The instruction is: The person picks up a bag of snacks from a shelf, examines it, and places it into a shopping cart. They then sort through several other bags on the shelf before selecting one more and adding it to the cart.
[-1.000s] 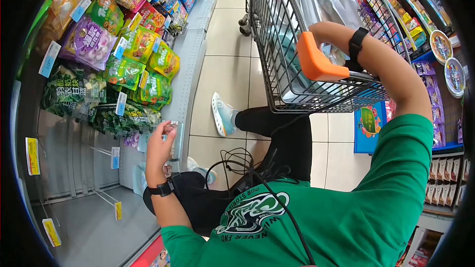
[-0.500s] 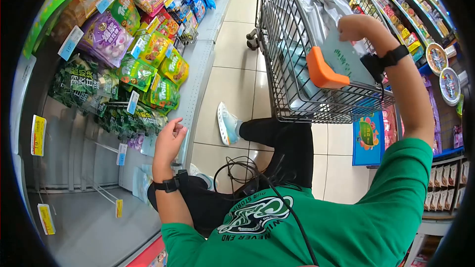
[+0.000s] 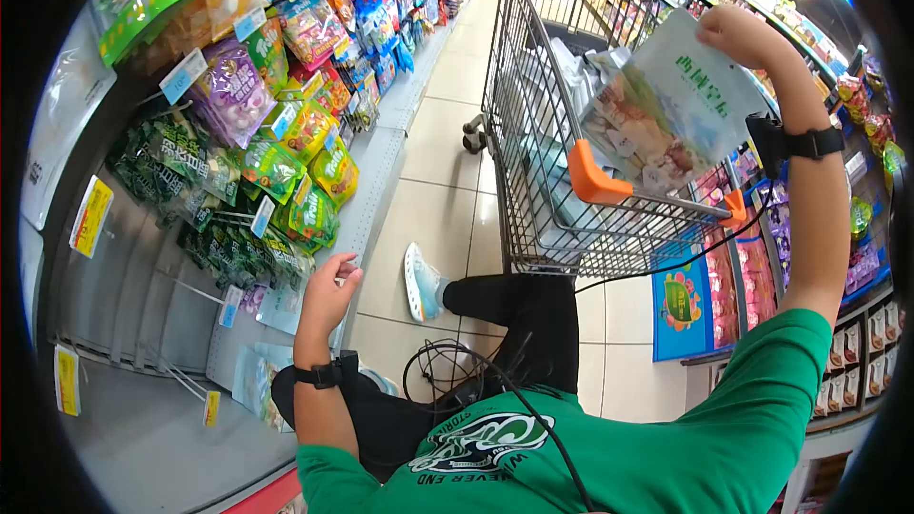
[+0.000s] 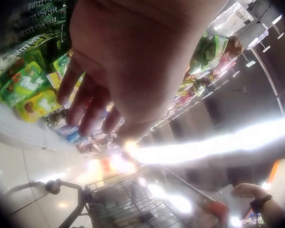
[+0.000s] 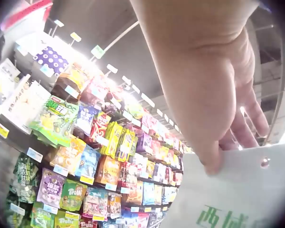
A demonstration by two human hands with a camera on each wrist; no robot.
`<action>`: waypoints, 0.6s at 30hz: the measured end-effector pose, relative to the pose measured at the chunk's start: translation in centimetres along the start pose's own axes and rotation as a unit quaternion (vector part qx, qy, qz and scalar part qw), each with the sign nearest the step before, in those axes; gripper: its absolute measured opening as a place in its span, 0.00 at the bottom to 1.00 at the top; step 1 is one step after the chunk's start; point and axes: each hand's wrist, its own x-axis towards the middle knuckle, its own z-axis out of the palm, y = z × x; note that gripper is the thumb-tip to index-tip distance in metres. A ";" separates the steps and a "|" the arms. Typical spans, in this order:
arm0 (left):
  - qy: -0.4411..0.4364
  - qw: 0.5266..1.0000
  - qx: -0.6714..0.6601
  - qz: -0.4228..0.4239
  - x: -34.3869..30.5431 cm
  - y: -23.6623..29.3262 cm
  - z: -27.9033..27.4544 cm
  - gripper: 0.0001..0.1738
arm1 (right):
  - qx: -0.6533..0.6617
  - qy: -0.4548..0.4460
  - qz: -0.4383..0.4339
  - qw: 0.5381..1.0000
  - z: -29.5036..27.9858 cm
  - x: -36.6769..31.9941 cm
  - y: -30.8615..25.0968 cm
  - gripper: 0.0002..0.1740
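My right hand [image 3: 743, 36] pinches the top edge of a pale food bag [image 3: 700, 119] with green lettering and a printed picture. It hangs tilted over the shopping cart [image 3: 533, 181]. In the right wrist view, the thumb lies on the face of the bag [image 5: 228, 190], beside a small punched hole. My left hand [image 3: 328, 300] hovers by the shelf edge with its fingers loosely bent and holding nothing. Close to it are dark green snack bags [image 3: 257, 252] on hooks and similar pale bags [image 3: 262, 381] low on the shelf.
Grey-white packages [image 3: 576, 76] lie inside the cart, whose orange corner [image 3: 598, 176] faces me. Purple and green candy bags [image 3: 228, 90] hang on the left rack. A black cable [image 3: 447, 371] loops at my legs. A blue display box [image 3: 678, 309] stands on the right.
My right hand has risen out of the cart, lifting the pale bag up and to the right. My left hand has moved slightly away from the low shelf bags. The view has tilted up.
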 end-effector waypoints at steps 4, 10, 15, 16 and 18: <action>0.024 0.998 -0.060 0.004 -0.4 -0.4 0.5 0.17 | -0.124 0.260 -0.071 0.955 -3.9 0.1 -1.2 0.12; 0.018 0.988 -0.151 0.001 0.3 -1.8 3.4 0.17 | -0.170 0.400 -0.158 0.887 -9.4 1.6 -7.8 0.05; -0.127 0.950 -0.280 -0.047 0.1 0.7 3.8 0.18 | -0.114 0.509 -0.199 0.829 -12.2 2.0 -9.6 0.07; -0.153 0.944 -0.290 -0.031 0.1 0.4 4.2 0.28 | -0.079 0.521 -0.201 0.826 -12.4 2.1 -10.6 0.09; -0.225 0.897 -0.378 -0.055 0.2 1.0 4.1 0.35 | -0.028 0.534 -0.254 0.806 -13.0 2.0 -13.0 0.10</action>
